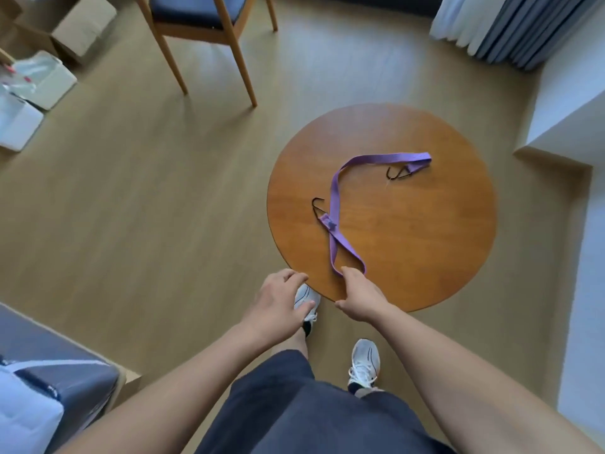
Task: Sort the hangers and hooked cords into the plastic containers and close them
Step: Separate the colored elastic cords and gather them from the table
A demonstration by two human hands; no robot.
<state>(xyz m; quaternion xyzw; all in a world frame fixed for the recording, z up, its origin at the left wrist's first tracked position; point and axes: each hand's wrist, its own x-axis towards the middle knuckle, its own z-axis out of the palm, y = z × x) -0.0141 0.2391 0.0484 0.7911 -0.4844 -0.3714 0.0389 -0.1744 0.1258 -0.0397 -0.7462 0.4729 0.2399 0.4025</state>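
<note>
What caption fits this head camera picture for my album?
Right hand touches a purple hooked cord on the round table; left hand hovers open.

The person wore dark navy shorts [311,414], loose and softly creased, with a bare shin below the hem; both forearms were bare to the frame's edge; the left hand [278,303] and right hand [360,299] were bare too; the feet were in low white shoes with thin dark curved lines and white laces; the left shoe [306,298], just at the near rim of the table [409,240], showed a black band at the ankle; the right shoe [365,362], nearer the person than the table, showed laces across its top.
</note>
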